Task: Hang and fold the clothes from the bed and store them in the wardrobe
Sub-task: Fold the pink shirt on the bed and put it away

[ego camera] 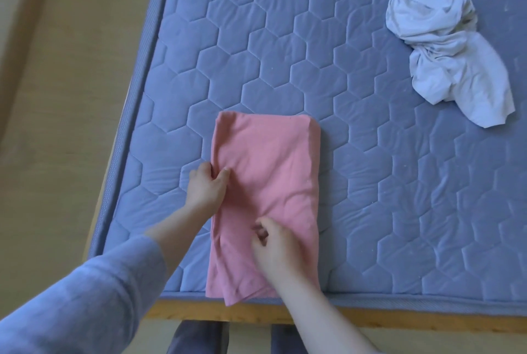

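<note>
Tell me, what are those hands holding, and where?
The left hand pinches the folded pink garment at its left edge; the right hand pinches a wrinkle near its middle.

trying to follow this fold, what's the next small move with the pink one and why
Probably fold the near end of the pink garment up onto its far end. It lies as a long narrow strip, near end at the mattress edge, still too long to stack. The left hand pinches its left edge and the right hand presses on its lower middle. The crumpled white garment can wait.

Head camera, looking steeply down, close over bed [370, 182] corner
</note>
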Demonstrator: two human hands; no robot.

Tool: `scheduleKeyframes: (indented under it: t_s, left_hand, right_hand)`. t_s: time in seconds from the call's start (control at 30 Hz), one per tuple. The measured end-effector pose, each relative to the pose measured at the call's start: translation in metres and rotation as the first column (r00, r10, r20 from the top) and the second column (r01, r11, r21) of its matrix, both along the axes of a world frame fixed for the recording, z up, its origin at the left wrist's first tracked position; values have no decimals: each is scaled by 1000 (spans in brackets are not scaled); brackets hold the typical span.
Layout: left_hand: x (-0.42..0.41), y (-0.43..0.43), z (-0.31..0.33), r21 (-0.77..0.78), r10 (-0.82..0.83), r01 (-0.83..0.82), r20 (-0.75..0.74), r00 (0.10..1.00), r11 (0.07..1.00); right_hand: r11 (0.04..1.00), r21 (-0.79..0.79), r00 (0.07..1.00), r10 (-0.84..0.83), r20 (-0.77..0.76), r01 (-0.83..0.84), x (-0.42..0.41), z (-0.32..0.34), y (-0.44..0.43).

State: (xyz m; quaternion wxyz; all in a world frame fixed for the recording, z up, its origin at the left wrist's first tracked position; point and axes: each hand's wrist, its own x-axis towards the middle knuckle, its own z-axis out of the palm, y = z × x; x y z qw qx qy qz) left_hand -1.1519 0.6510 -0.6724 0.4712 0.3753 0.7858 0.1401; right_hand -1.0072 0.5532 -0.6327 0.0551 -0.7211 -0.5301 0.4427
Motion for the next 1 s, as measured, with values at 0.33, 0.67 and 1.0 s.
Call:
scheduleKeyframes:
  t_s: [0.33,0.67,1.0]
  left_hand:
    - [-8,67,1,66,81,-99,235,969,993]
    - [20,76,-23,132,-19,12,57,998,991]
    - [10,-11,3,-130,-6,17,84,996,991]
  right_hand:
    - [973,22,963,-230,138,229,77,-8,126]
    - [890,-104,889,-452,-74,444,111,-49,106]
    - [832,-218,828,-543,-139,510,101,-42,66]
